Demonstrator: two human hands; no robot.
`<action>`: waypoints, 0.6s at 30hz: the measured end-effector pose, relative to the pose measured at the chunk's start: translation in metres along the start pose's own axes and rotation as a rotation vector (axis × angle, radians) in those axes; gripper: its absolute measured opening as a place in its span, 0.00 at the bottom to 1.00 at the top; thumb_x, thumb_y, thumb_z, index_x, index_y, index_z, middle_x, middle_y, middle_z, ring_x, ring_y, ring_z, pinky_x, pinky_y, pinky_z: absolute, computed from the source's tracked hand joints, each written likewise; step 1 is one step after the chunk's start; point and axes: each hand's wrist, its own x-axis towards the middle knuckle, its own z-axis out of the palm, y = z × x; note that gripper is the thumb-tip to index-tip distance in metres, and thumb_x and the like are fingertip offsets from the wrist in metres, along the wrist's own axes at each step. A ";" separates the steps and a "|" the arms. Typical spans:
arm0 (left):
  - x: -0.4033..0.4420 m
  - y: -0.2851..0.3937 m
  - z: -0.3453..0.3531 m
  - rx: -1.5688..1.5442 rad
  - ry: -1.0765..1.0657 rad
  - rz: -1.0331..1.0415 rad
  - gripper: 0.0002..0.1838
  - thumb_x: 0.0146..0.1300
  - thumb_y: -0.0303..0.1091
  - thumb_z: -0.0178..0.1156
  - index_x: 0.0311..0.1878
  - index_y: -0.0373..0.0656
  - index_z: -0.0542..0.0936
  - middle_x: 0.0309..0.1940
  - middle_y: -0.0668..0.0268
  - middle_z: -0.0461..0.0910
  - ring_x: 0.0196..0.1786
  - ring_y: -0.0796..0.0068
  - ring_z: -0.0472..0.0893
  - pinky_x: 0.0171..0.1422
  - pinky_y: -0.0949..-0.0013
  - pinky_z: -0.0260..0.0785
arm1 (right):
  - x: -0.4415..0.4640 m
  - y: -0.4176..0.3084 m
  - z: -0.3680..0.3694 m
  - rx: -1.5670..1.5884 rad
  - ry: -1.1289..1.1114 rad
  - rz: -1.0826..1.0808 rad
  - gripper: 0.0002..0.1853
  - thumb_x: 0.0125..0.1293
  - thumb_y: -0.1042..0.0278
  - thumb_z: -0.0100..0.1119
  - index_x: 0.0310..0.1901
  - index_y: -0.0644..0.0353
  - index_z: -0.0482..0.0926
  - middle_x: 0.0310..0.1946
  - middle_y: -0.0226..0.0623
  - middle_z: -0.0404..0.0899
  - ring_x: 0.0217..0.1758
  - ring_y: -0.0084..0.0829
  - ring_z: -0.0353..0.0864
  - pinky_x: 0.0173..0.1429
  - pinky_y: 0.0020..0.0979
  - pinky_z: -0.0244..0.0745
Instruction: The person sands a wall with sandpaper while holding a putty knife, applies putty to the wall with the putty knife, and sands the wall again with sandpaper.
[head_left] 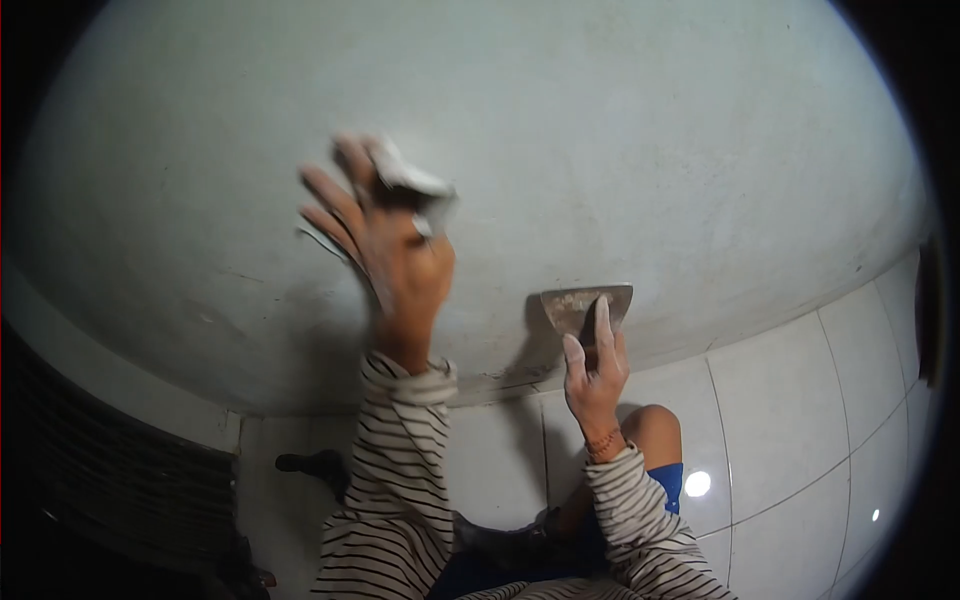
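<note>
My right hand (pixel 597 385) grips a putty knife (pixel 577 301), with the index finger stretched along its wide, stained metal blade. The blade's edge is up against the lower part of the pale wall (pixel 650 150). Higher and to the left, my left hand (pixel 395 245) is raised before the wall, smeared by motion. Between its thumb and index finger is a flat grey piece with white paste (pixel 410 172) on it; its exact kind is too blurred to tell. The other fingers spread out to the left. Whitish dust coats the fingers of my right hand.
White floor tiles (pixel 780 400) meet the wall's foot, with bright light reflections on them. At lower left stands a dark slatted object (pixel 120 470). A bent knee (pixel 655 435) is close beside my right forearm. A dark edge (pixel 930 310) shows at far right.
</note>
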 end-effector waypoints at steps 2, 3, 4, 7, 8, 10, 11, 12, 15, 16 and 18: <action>0.005 0.009 0.006 0.007 0.017 -0.029 0.39 0.50 0.40 0.59 0.66 0.37 0.60 0.70 0.47 0.48 0.70 0.30 0.39 0.67 0.28 0.26 | 0.003 0.002 0.007 -0.038 0.053 0.017 0.28 0.60 0.72 0.59 0.62 0.67 0.64 0.51 0.51 0.74 0.45 0.46 0.75 0.49 0.35 0.71; 0.008 0.014 0.010 0.029 0.047 -0.059 0.39 0.51 0.41 0.59 0.66 0.37 0.61 0.70 0.48 0.49 0.70 0.29 0.39 0.66 0.26 0.28 | 0.005 0.002 0.010 0.014 0.068 0.082 0.29 0.60 0.71 0.60 0.62 0.66 0.64 0.50 0.50 0.74 0.44 0.46 0.74 0.48 0.35 0.71; -0.013 0.022 0.017 0.055 -0.118 0.014 0.40 0.50 0.42 0.61 0.66 0.35 0.60 0.70 0.45 0.45 0.70 0.29 0.36 0.65 0.25 0.25 | 0.006 0.003 0.012 0.070 0.076 0.140 0.29 0.60 0.70 0.60 0.62 0.65 0.64 0.49 0.49 0.75 0.42 0.45 0.74 0.48 0.35 0.71; -0.117 0.059 0.033 0.114 -0.543 0.158 0.45 0.46 0.52 0.65 0.66 0.40 0.63 0.72 0.53 0.43 0.69 0.28 0.36 0.63 0.22 0.24 | 0.002 0.016 0.021 -0.010 0.116 0.032 0.29 0.61 0.67 0.60 0.63 0.64 0.64 0.46 0.49 0.75 0.40 0.44 0.73 0.46 0.35 0.71; -0.127 0.052 0.032 0.113 -0.550 0.165 0.45 0.46 0.52 0.65 0.66 0.40 0.63 0.72 0.53 0.43 0.69 0.28 0.36 0.63 0.22 0.24 | -0.002 0.018 0.019 -0.049 0.085 0.046 0.30 0.61 0.66 0.60 0.63 0.64 0.63 0.45 0.49 0.74 0.40 0.44 0.73 0.46 0.35 0.71; -0.131 0.037 0.031 0.131 -0.508 0.346 0.43 0.46 0.54 0.64 0.66 0.45 0.64 0.73 0.59 0.43 0.69 0.28 0.36 0.62 0.22 0.24 | -0.007 0.024 0.017 -0.057 0.064 0.101 0.30 0.61 0.65 0.60 0.63 0.64 0.63 0.44 0.50 0.74 0.40 0.43 0.73 0.46 0.35 0.71; -0.121 0.034 0.029 0.017 -0.529 0.282 0.43 0.45 0.52 0.65 0.66 0.48 0.64 0.73 0.63 0.44 0.70 0.29 0.35 0.62 0.22 0.22 | -0.012 0.024 0.016 -0.058 0.026 0.157 0.30 0.62 0.65 0.59 0.64 0.64 0.63 0.44 0.50 0.74 0.40 0.43 0.73 0.46 0.35 0.71; -0.103 0.037 0.023 0.019 -0.563 0.216 0.41 0.44 0.48 0.66 0.64 0.49 0.67 0.73 0.61 0.44 0.70 0.29 0.34 0.62 0.22 0.20 | -0.012 0.022 0.014 -0.059 0.020 0.160 0.30 0.62 0.65 0.59 0.64 0.64 0.63 0.44 0.50 0.74 0.40 0.43 0.73 0.46 0.35 0.71; -0.019 0.044 0.004 0.006 -0.416 0.083 0.35 0.39 0.38 0.67 0.57 0.43 0.75 0.72 0.52 0.45 0.70 0.29 0.32 0.62 0.23 0.18 | -0.007 0.019 0.010 0.024 0.026 0.208 0.30 0.62 0.64 0.60 0.63 0.64 0.63 0.44 0.51 0.74 0.42 0.42 0.74 0.47 0.35 0.71; -0.015 0.048 0.006 -0.001 -0.415 0.075 0.35 0.39 0.38 0.67 0.57 0.43 0.75 0.72 0.52 0.45 0.70 0.29 0.32 0.62 0.23 0.18 | -0.007 0.021 0.012 0.027 0.050 0.203 0.30 0.62 0.64 0.59 0.63 0.65 0.63 0.45 0.50 0.74 0.43 0.42 0.74 0.48 0.34 0.71; -0.011 0.061 0.015 0.026 -0.472 -0.013 0.31 0.37 0.36 0.66 0.51 0.38 0.77 0.71 0.46 0.43 0.69 0.27 0.31 0.62 0.23 0.17 | -0.007 0.024 0.017 0.025 0.063 0.202 0.30 0.62 0.63 0.59 0.63 0.65 0.63 0.45 0.50 0.74 0.44 0.41 0.75 0.48 0.34 0.70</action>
